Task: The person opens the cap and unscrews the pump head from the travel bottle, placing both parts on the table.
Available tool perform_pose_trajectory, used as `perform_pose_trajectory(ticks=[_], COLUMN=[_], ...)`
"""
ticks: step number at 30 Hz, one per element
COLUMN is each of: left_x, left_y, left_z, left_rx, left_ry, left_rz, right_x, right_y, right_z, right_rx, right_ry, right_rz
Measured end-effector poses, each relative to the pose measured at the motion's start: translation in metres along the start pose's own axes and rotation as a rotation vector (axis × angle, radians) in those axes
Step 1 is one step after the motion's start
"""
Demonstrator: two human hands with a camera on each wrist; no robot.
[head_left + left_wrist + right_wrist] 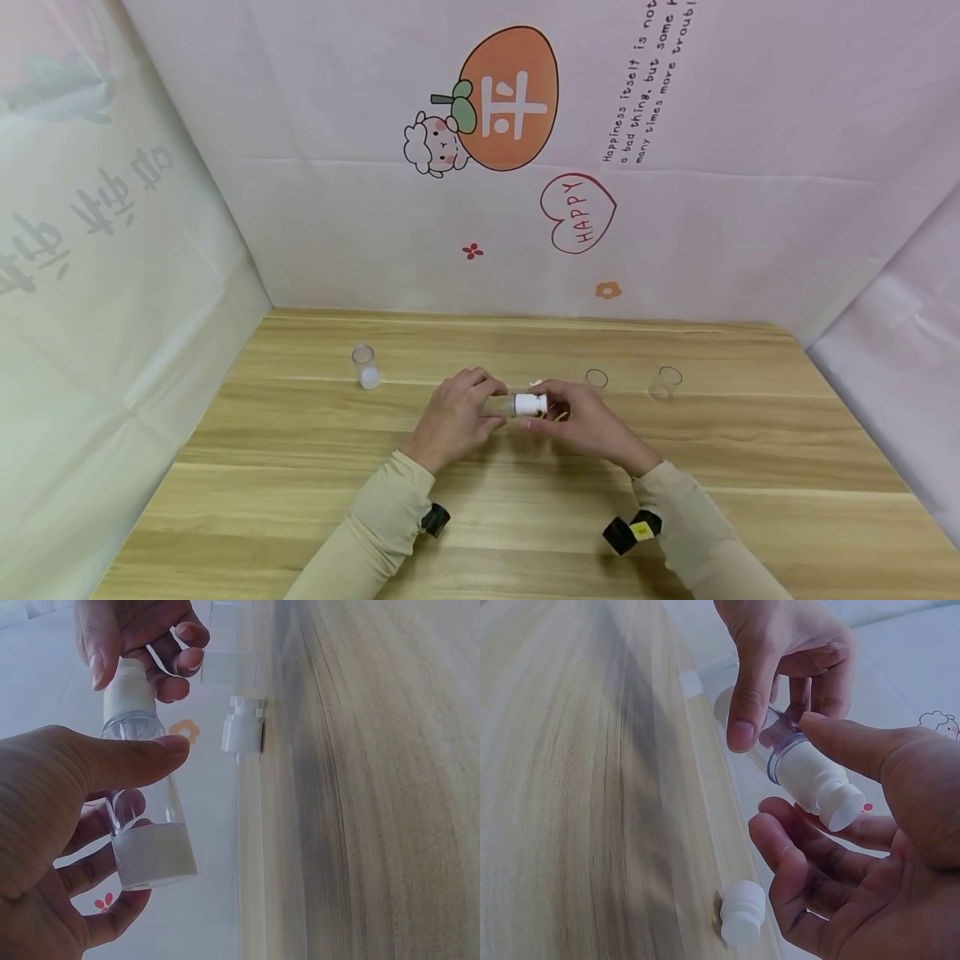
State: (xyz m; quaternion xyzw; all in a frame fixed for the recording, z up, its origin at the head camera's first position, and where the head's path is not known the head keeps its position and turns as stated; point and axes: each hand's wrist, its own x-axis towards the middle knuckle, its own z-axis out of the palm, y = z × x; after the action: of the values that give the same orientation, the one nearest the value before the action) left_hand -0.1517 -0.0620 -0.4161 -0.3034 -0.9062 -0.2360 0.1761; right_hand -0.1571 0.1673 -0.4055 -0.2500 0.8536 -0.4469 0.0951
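My left hand [459, 417] grips a clear cylindrical bottle [154, 859] round its body, the thumb across the front. White fills the bottle's lower part. The bottle lies tilted on its side in the air, its top toward my right hand [588, 421]. A white pump top [810, 776] sits on the bottle's neck. Thumb and fingers of the right hand are round this top, the thumb at its collar in the right wrist view; the other fingers curl loosely beneath. A second white pump top [244, 727] stands on the table just beyond the hands, mostly hidden in the head view.
Another clear bottle with a white lower part [365, 367] stands at the left back of the wooden table [285, 500]. Toward the right back are two clear cylindrical pieces, a nearer-to-hand one [596, 378] and a taller one [666, 383]. A printed white backdrop [337, 242] rises behind.
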Motion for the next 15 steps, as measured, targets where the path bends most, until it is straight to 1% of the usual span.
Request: perform_pose_trajectory(ticks=[5, 10, 15], left_x=[-0.0006, -0.0007, 0.0005], left_y=[0.0000, -0.0002, 0.0009], left_z=[0.0007, 0.0011, -0.0002], left_rx=[-0.010, -0.019, -0.047], left_ry=[0.000, -0.007, -0.017], left_rz=[0.009, 0.013, -0.001], right_x=[-0.0003, 0.0006, 0.0024], right_y=[-0.0008, -0.0030, -0.0057], right_z=[0.0014, 0.0039, 0.0053], right_rx=[0.032, 0.097, 0.110], right_ry=[0.020, 0.038, 0.068], right_rz=[0.028, 0.086, 0.130])
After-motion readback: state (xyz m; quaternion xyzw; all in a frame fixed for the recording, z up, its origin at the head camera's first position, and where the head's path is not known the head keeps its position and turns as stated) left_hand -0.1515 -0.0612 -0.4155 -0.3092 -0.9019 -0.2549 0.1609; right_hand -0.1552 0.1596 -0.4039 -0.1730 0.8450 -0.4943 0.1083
